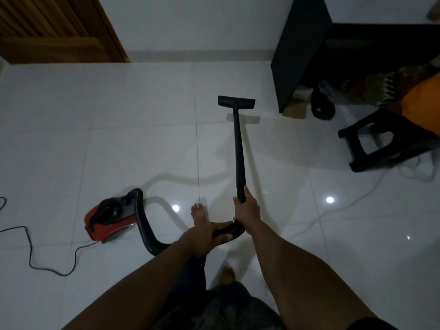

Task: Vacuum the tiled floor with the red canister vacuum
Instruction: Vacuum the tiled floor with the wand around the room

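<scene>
Floor: glossy white tiled floor [119, 139] fills the view; its sheen suggests the head will glide with little drag, and bare feet could slip.
Door: brown slatted wooden door [54, 27] at far left, against the wall.
Furniture: tall black panel-sided desk [300, 51] at far right, with a low black plastic stool [381, 141] nearer, well apart from the cleaning head.
Canister: red and black canister vacuum [107, 220] sits on the floor to the person's left, just beside the bare foot [198, 213]. It is probably the heavy part, best towed by the hose instead of lifted.
Hose: thick black flexible hose [145, 229] loops from the canister's front to the handle; it is soft and bends freely, so it gives no steering.
Wand: straight black rigid tube [239, 148] runs forward from the hands; it is stiff and likely light, and steers best with two spaced holds.
Head: flat black rectangular floor nozzle [236, 102] rests on a tile ahead, near the desk's foot.
Cord: thin black power cord [29, 246] snakes off left; a trip and snag risk.
Right hand [246, 210]: wrapped round the wand's lower end.
Left hand [209, 234]: curled round the curved handle where the hose joins.
</scene>
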